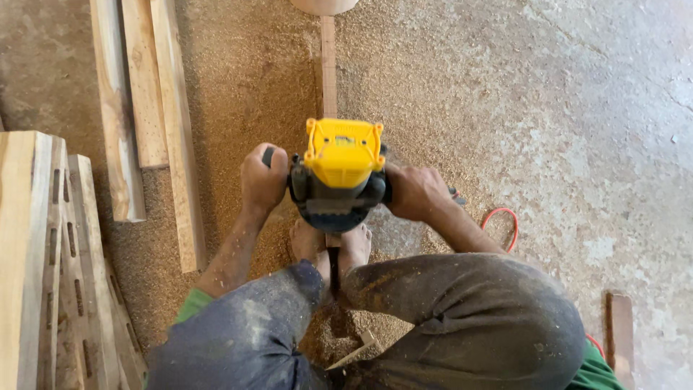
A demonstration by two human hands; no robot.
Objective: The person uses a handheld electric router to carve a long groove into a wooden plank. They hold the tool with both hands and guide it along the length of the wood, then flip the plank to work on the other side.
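A power router [341, 172] with a yellow top and dark body stands on a narrow wooden strip [329, 65] that runs away from me across the sawdust-covered floor. My left hand [261, 180] is closed on the router's left handle. My right hand [413, 191] is closed on its right handle. I squat over the strip, knees bent, and my bare feet [328, 249] rest on either side of the strip just behind the router.
Several long planks [148, 108] lie on the floor at the left. A stack of timbers with cut slots [50, 253] sits at the lower left. A red cable [505, 225] loops at the right. A small wood block [619, 328] lies at lower right. Sawdust [253, 72] covers the floor.
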